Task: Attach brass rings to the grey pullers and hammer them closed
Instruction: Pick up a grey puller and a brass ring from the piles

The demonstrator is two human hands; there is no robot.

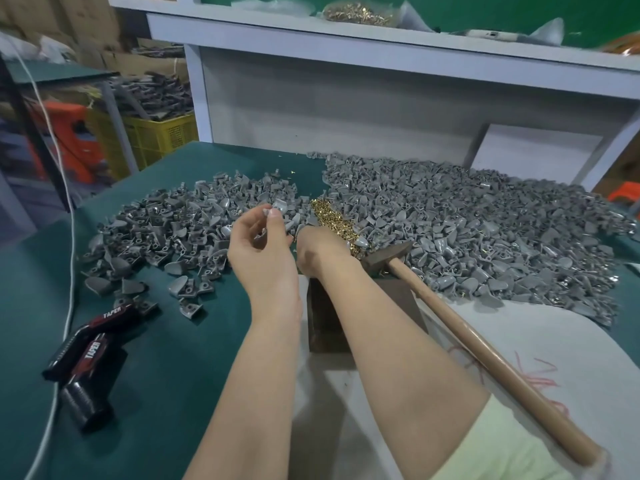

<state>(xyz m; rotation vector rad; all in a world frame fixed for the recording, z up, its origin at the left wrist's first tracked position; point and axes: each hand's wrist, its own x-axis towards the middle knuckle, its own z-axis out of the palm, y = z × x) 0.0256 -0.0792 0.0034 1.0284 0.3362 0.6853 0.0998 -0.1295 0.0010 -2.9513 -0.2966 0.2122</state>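
The left hand (pixel 258 245) is raised over the green surface (pixel 180 341), its grip pinching 1 grey puller (pixel 277 206) between thumb and fingertips. The right hand (pixel 317 251) reaches down to the near edge of the brass rings (pixel 330 218). Its fingers are hidden, so its grip cannot be told. The rings lie between 2 heaps of pullers, the left heap (pixel 166 226) and the larger right heap (pixel 485 220). The hammer (pixel 450 317) lies just beside the right forearm, head near the rings, by a dark block (pixel 329 320).
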